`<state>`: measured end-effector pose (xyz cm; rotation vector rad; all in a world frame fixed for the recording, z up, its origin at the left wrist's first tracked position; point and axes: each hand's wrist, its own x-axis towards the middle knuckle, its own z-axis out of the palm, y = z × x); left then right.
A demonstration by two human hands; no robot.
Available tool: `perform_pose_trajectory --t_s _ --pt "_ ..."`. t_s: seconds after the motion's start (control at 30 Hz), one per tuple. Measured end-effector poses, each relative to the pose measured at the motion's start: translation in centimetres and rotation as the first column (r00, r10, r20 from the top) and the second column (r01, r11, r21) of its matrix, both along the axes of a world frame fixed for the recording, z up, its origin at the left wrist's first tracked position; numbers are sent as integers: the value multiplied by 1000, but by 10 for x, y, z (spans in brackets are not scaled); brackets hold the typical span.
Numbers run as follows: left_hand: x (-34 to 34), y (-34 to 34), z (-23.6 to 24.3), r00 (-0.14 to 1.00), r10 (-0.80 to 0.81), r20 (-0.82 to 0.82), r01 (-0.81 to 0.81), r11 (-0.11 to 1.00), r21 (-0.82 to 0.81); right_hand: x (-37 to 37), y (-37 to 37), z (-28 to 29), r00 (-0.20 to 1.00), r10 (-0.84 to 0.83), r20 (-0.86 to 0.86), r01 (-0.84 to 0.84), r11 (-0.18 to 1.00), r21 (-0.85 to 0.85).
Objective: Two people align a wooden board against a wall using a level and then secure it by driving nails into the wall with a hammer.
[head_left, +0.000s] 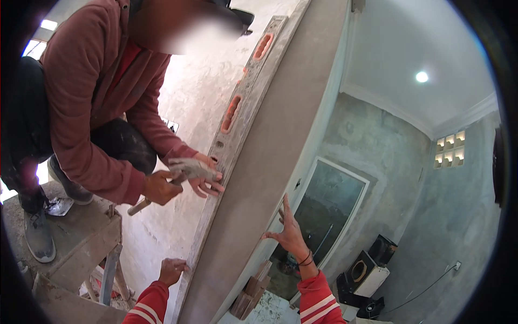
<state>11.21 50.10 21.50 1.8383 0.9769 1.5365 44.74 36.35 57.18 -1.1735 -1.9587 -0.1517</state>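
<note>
My left hand (172, 271) is closed, its fingers pinching the lower part of a long grey batten (249, 114) that runs along the left edge of a plastered wall end (253, 151). My right hand (291, 233) rests at the opposite edge of this wall end, thumb and fingers spread apart. Higher on the batten, a worn spirit level (233, 112) with orange-rimmed grip holes lies alongside it. A co-worker's one hand grips a hammer (190, 169) near its head; the other hand presses against the batten by the level's lower end.
The co-worker in a dull red hoodie crouches on a wooden platform (86, 237) at left. Right of the wall end are a door frame (345, 181), speakers (362, 270) and a cable (426, 291). Stacked brown pieces (252, 291) lie on the floor below.
</note>
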Motion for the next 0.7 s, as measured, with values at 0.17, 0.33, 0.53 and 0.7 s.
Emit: perform_pose_trajectory --t_s 0.17,0.33,0.53,0.7 --pt "2 2 15 998 -35 47 35 999 7 2 -3 5 1000 13 7 -13 999 49" --pt "-4 -18 25 999 -36 27 38 995 -92 2 -1 0 999 -32 27 30 998 50" --pt "-5 -21 25 1000 -8 -26 7 999 -52 1 -11 0 999 -34 37 32 998 58" --pt "-3 -16 16 999 -21 28 24 993 -114 -2 -15 3 999 -36 26 35 999 40"
